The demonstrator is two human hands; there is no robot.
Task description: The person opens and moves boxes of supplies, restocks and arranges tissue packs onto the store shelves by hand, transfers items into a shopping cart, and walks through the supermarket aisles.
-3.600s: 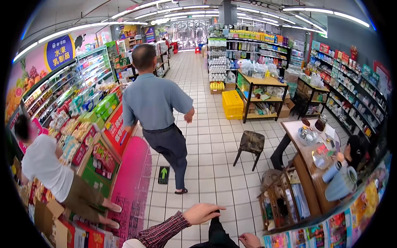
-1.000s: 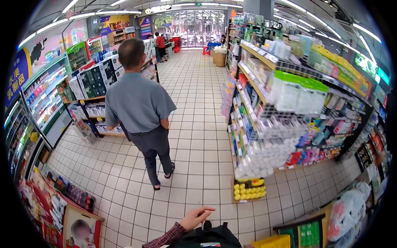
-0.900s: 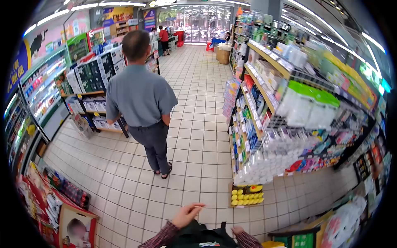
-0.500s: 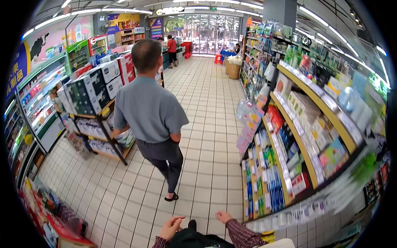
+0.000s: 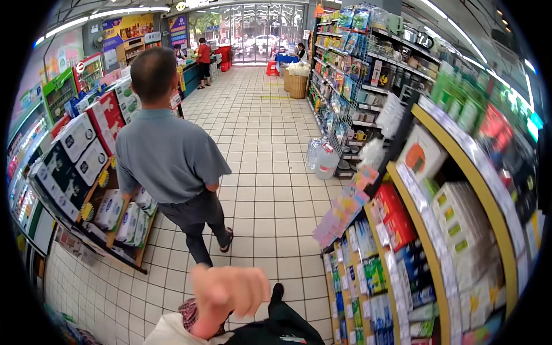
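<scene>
My left hand (image 5: pixel 233 290) is raised low in the middle of the view, large and blurred. Its fingers look bent, but the smear hides whether they are closed, and no object shows in it. A plaid cuff and a cream sleeve lie behind it. My right hand is out of view. Nearest ahead, a person (image 5: pixel 167 149) in a grey-blue shirt and dark trousers is seen from behind. My dark shoe (image 5: pixel 278 292) shows on the tiled floor (image 5: pixel 259 172).
Shelves (image 5: pixel 420 247) of packets stand close on the right, with pink cards hanging off their end. Boxed goods (image 5: pixel 80 152) fill a rack on the left. Clear bottles (image 5: pixel 326 161) stand on the floor. Farther off are a wicker basket (image 5: pixel 298 86) and a person in red (image 5: pixel 204 59).
My view has moved forward along the aisle, bringing the right shelves closer. The person ahead has stepped on. My left hand has come up closer to the camera; my right hand has left the view.
</scene>
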